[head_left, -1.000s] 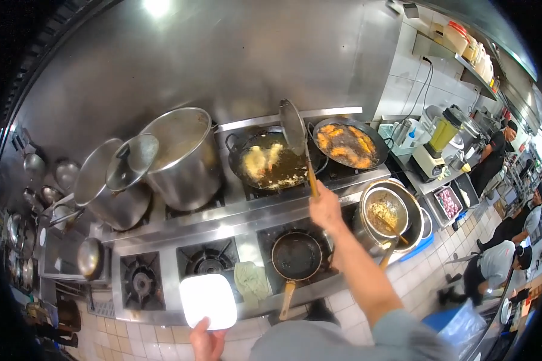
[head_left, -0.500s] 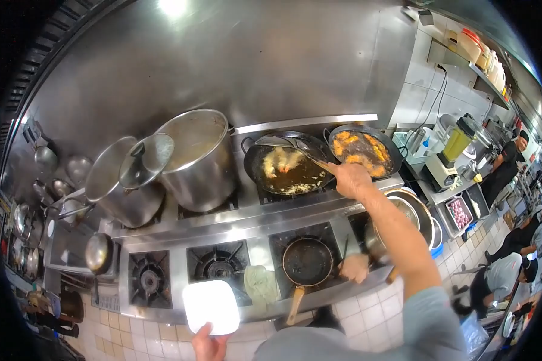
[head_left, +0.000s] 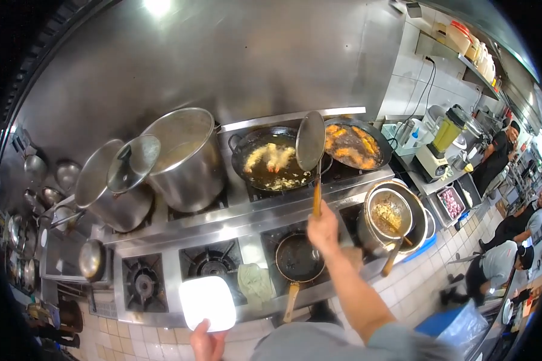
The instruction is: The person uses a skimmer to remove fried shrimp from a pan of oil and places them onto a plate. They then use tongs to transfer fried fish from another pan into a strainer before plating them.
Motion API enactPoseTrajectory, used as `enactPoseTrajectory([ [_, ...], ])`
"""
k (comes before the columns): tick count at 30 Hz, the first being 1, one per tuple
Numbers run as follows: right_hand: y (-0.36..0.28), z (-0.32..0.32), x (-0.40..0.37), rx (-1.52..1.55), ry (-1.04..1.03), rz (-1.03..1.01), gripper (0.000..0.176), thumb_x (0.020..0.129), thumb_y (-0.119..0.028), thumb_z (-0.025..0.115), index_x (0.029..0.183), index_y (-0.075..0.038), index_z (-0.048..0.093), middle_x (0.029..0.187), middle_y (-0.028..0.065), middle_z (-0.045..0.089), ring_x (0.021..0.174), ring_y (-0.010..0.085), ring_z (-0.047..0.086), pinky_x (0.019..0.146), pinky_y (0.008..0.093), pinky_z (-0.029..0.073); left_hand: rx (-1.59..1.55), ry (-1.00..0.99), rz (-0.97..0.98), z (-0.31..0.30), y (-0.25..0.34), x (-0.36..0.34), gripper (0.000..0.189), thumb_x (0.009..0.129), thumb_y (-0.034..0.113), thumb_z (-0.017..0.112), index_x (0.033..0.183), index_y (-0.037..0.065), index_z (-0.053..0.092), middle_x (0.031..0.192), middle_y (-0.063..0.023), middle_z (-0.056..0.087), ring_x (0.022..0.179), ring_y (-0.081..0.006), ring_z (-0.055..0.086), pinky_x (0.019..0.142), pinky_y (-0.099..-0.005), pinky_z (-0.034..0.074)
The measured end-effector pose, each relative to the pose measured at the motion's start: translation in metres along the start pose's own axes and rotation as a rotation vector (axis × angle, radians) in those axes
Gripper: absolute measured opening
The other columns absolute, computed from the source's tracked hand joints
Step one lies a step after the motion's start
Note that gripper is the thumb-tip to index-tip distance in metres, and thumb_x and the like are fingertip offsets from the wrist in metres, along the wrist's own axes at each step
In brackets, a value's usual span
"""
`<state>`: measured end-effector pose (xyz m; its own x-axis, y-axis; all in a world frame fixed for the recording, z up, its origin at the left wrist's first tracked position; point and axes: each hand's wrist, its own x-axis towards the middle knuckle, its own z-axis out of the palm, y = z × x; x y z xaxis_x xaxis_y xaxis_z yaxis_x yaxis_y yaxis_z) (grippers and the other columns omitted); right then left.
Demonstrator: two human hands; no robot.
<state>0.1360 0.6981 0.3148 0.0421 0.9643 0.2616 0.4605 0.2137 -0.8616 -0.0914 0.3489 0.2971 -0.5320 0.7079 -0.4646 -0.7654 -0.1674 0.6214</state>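
My left hand (head_left: 208,346) is closed on the near edge of a white square plate (head_left: 208,302), with the thumb on top. My right hand (head_left: 323,230) is wrapped round the wooden handle of a skimmer (head_left: 311,142). The skimmer's round head is raised between two black pans, overlapping the right side of the left pan in view. Pale battered pieces (head_left: 278,157) lie in oil in the left pan (head_left: 239,163). Orange-brown pieces (head_left: 362,157) fry in the right pan (head_left: 384,143).
Two tall pots (head_left: 193,180) with a glass lid (head_left: 133,163) stand left. In front are burners (head_left: 143,283), a green cloth (head_left: 255,283) and a small frying pan (head_left: 300,257). A strainer of crumbs (head_left: 389,216) sits right. A blender (head_left: 445,135) and co-workers (head_left: 500,265) are farther right.
My right hand has moved left and toward me, and the skimmer has swung from over the left pan to upright between the pans. The view has shifted slightly; the strainer of crumbs now shows.
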Motion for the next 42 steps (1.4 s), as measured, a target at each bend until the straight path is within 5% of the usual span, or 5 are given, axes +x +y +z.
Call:
enactPoseTrajectory([
  [5, 0.011, 0.044, 0.007, 0.189, -0.064, 0.2, 0.038, 0.085, -0.007, 0.058, 0.123, -0.003, 0.056, 0.098, 0.0253, 0.067, 0.096, 0.0452, 0.064, 0.08, 0.0453, 0.051, 0.031, 0.006, 0.02, 0.022, 0.004, -0.009, 0.053, 0.094, 0.008, 0.048, 0.145, 0.002, 0.036, 0.134, -0.0195, 0.055, 0.114, -0.0372, 0.063, 0.085, -0.0526, 0.06],
  [21, -0.073, 0.107, -0.006, 0.109, -0.121, -0.035, 0.046, 0.082, -0.003, 0.055, 0.129, -0.002, 0.053, 0.094, 0.0252, 0.067, 0.095, 0.0462, 0.063, 0.082, 0.048, 0.051, 0.027, -0.03, 0.01, 0.015, 0.006, -0.013, 0.053, 0.094, 0.009, 0.049, 0.144, 0.0, 0.036, 0.133, -0.0202, 0.055, 0.115, -0.0368, 0.063, 0.086, -0.0516, 0.06],
  [30, -0.021, 0.083, 0.01, 0.088, -0.064, -0.115, 0.035, 0.084, -0.005, 0.059, 0.118, 0.002, 0.055, 0.098, 0.0273, 0.065, 0.095, 0.0465, 0.063, 0.082, 0.0472, 0.051, 0.014, -0.02, 0.059, 0.006, 0.012, -0.018, 0.055, 0.092, 0.009, 0.05, 0.145, 0.0, 0.035, 0.134, -0.0201, 0.055, 0.115, -0.0373, 0.062, 0.088, -0.0527, 0.059],
  [36, -0.024, 0.05, 0.034, 0.651, -0.244, 0.401, 0.016, 0.095, -0.016, 0.061, 0.104, -0.002, 0.061, 0.084, 0.0106, 0.065, 0.06, 0.0202, 0.062, 0.054, 0.0338, 0.053, 0.005, 0.038, 0.121, -0.014, 0.024, -0.018, 0.057, 0.092, 0.008, 0.05, 0.146, 0.0, 0.034, 0.137, -0.0208, 0.052, 0.117, -0.0388, 0.061, 0.09, -0.0537, 0.058],
  [42, 0.003, 0.069, 0.04, 0.884, -0.318, 0.493, 0.019, 0.1, -0.023, 0.057, 0.102, -0.005, 0.062, 0.08, 0.004, 0.063, 0.056, 0.0106, 0.057, 0.048, 0.0267, 0.049, -0.023, 0.053, 0.175, 0.0, 0.031, -0.02, 0.058, 0.092, 0.007, 0.05, 0.146, 0.0, 0.033, 0.137, -0.0213, 0.052, 0.117, -0.0396, 0.061, 0.089, -0.0542, 0.059],
])
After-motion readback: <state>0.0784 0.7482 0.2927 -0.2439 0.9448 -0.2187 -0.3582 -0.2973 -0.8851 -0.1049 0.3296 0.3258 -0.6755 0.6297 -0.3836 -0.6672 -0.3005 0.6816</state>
